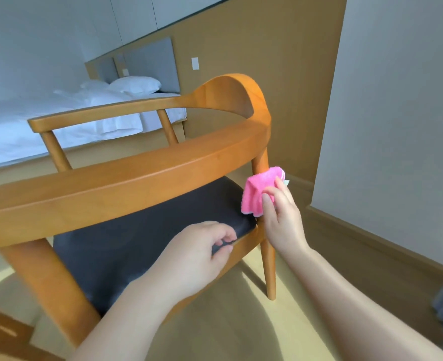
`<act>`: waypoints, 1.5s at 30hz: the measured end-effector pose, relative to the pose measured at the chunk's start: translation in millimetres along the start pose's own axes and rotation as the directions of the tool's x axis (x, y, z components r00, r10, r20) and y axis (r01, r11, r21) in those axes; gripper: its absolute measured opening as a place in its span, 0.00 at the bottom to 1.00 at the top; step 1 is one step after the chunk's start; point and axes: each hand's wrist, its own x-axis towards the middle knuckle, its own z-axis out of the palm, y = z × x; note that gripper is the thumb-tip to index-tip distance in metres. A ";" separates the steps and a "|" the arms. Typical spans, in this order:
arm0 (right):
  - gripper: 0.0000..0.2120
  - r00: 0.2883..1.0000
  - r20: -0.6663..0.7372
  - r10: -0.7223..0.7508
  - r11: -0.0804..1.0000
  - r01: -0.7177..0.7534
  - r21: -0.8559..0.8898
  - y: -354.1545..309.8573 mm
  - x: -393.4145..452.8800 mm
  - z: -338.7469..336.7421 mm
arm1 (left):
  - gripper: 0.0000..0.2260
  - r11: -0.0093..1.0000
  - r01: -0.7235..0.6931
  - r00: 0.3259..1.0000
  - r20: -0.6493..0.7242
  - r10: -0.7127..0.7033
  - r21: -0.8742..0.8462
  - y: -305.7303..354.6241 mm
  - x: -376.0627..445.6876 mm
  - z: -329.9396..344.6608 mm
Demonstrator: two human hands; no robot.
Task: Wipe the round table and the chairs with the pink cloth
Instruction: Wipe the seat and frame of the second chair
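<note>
Behind, a bed (59,118) (white pillows (137,84)) flanks the chair (126,162).

Curved orange-brown wooden armchair frame (142,162): smooth, satin-sheened wood
Dark grey seat pad (142,230): matt, leather-like
Fuzzy pink cloth (257,194): nubby textile

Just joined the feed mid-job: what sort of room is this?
Likely a hotel bedroom: a white-sheeted bed with pillows, a grey padded headboard on wood panelling, and a curved wooden armchair with dark seat.
</note>
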 end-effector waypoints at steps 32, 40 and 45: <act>0.26 0.991 -0.124 0.045 0.999 -0.046 -0.006 13.1 35.7 39.6 | 0.07 0.998 -0.025 1.000 0.006 0.024 0.058 -8.2 -8.7 -4.7; 0.25 0.967 0.039 0.254 0.967 -0.255 0.023 63.2 -14.0 41.1 | 0.08 0.999 -0.019 0.997 0.077 0.016 0.047 -9.4 -9.4 14.7; 0.31 0.940 0.131 0.314 0.947 -0.319 0.022 77.2 -23.9 35.7 | 0.08 0.998 -0.026 0.996 0.092 0.021 0.053 -10.6 -10.3 18.3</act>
